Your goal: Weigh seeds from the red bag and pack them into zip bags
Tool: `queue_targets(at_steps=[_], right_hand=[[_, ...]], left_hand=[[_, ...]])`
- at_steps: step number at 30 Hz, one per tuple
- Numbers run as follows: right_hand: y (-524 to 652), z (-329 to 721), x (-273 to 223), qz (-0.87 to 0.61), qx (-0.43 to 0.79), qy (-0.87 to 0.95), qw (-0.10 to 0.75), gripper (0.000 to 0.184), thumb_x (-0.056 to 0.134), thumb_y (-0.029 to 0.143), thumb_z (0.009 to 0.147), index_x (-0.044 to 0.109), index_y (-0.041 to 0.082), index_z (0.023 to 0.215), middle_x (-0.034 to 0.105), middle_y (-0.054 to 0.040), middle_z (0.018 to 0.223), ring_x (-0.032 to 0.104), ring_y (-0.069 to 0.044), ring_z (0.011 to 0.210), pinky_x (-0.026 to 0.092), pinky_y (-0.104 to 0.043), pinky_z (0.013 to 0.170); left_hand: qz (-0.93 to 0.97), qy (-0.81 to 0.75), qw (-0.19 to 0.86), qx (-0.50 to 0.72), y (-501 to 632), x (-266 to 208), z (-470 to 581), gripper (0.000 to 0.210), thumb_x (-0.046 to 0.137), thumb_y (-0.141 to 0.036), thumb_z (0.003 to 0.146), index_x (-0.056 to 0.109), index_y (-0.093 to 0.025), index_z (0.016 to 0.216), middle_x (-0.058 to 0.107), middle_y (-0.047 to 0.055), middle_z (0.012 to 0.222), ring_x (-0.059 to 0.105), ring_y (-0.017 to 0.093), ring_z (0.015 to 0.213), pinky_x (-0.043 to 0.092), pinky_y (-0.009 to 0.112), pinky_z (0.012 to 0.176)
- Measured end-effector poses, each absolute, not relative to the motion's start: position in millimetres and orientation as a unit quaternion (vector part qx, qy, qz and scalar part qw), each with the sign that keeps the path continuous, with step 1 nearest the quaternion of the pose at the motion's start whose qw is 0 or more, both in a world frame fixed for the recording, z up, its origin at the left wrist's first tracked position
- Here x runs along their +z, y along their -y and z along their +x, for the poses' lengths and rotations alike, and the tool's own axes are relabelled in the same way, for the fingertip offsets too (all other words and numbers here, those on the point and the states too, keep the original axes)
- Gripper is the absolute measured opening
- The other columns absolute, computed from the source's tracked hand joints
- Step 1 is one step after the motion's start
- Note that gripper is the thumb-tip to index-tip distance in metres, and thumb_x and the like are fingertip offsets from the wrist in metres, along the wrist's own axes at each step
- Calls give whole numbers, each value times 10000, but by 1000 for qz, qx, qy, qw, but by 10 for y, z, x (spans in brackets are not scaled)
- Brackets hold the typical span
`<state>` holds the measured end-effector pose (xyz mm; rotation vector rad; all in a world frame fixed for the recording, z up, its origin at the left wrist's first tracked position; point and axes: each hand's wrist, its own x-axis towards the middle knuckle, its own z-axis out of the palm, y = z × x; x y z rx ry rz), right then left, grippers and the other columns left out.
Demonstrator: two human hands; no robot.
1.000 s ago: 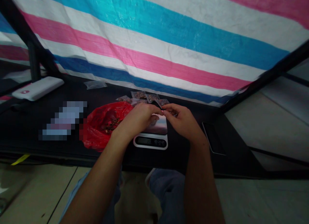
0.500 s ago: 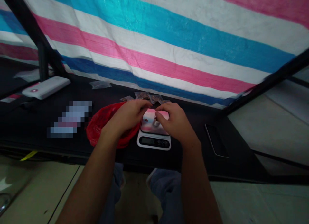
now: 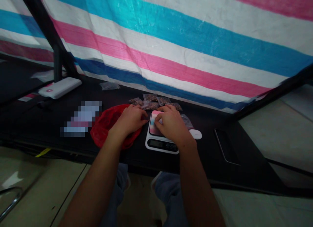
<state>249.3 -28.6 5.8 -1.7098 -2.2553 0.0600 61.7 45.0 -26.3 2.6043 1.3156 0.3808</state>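
A white kitchen scale [image 3: 161,151] with a shiny, reflective plate stands near the table's front edge. My right hand [image 3: 171,122] is over the plate, its fingers curled in and thumb close to them; what they hold, if anything, is hidden. Just left of the scale, my left hand [image 3: 130,120] reaches across the red plastic bag [image 3: 101,129], fingertips drawn together beside the plate's edge. Anything between those fingertips is too small to make out. Behind both hands lie several small clear bags of brown bits [image 3: 150,105].
Right of the scale are a clear bag [image 3: 187,121] and a white rounded object [image 3: 195,134], then a dark phone [image 3: 226,147]. A white box-like device [image 3: 60,87] and an empty clear bag [image 3: 109,86] lie at the back left. A striped sheet [image 3: 156,54] hangs behind the table.
My right hand has come down and left over the plate, and my left hand has lowered to the scale's left side. The small brown piece on the plate no longer shows. The view has shifted.
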Motion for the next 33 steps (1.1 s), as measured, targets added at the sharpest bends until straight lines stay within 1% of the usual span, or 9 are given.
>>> queue_targets(at_steps=[6, 9, 13, 19, 23, 25, 28, 31, 33], right_hand=[[303, 2477, 52, -590, 37, 790, 163, 220, 628, 137, 934, 810, 193, 824, 707, -122, 1296, 519, -318, 1282, 415, -497, 1121], [334, 2579, 107, -570, 37, 792, 214, 222, 623, 119, 932, 805, 199, 833, 713, -115, 1267, 536, -302, 1273, 419, -478, 1121], [376, 2850, 165, -585, 41, 758, 285, 153, 675, 170, 921, 818, 197, 874, 716, -134, 1267, 581, -313, 1261, 436, -496, 1110], [416, 3040, 135, -592, 77, 745, 298, 191, 646, 176, 946, 835, 175, 913, 747, -147, 1221, 653, -296, 1210, 471, -467, 1091], [453, 3035, 196, -593, 77, 725, 341, 191, 637, 171, 946, 821, 192, 901, 757, -120, 1188, 678, -275, 1154, 491, -436, 1053], [479, 3009, 251, -589, 71, 718, 363, 186, 627, 165, 953, 803, 195, 904, 764, -110, 1142, 687, -266, 1113, 497, -418, 1024], [522, 2853, 303, -575, 83, 721, 378, 181, 599, 160, 976, 776, 186, 956, 774, -91, 1050, 700, -239, 1026, 506, -371, 955], [541, 2509, 262, -533, 128, 754, 363, 191, 569, 156, 1002, 758, 181, 996, 777, -73, 1031, 702, -202, 983, 503, -313, 912], [520, 2230, 177, -491, 159, 794, 321, 206, 550, 130, 1010, 749, 180, 1017, 776, -71, 1062, 702, -187, 1005, 497, -284, 913]], left_hand=[[883, -443, 96, 121, -420, -308, 712, 281, 572, -259, 939, 843, -235, 1013, 748, 135, 1144, 653, 311, 1062, 502, 450, 990], [881, -444, 97, 126, -436, -263, 671, 305, 540, -236, 953, 837, -209, 1012, 755, 141, 1119, 663, 304, 1042, 507, 443, 986], [879, -411, 119, 212, -382, -107, 693, 284, 542, -233, 971, 814, -177, 1033, 754, 118, 1099, 663, 273, 1073, 499, 418, 1023], [886, -321, 160, 294, -139, -3, 1017, 245, 571, -245, 1001, 809, -184, 1007, 740, 102, 1105, 642, 260, 1112, 496, 418, 1042], [897, -314, 148, 275, -68, 34, 1073, 291, 543, -243, 1017, 783, -175, 1167, 723, 122, 1177, 631, 276, 1161, 496, 439, 1061], [883, -331, 137, 304, -83, 129, 934, 341, 513, -261, 1030, 739, -184, 1275, 720, 116, 1242, 634, 267, 1182, 494, 433, 1079], [850, -414, 104, 310, -157, 273, 521, 380, 480, -296, 1029, 733, -184, 1290, 718, 128, 1249, 648, 287, 1176, 505, 456, 1067], [812, -537, 80, 216, -279, 239, 35, 515, 610, -321, 935, 648, -118, 1406, 621, 220, 1443, 592, 385, 1319, 467, 518, 1123], [785, -597, 93, 136, -365, 116, -208, 694, 696, -422, 865, 588, -41, 1434, 627, 270, 1423, 608, 432, 1300, 502, 529, 1077]])
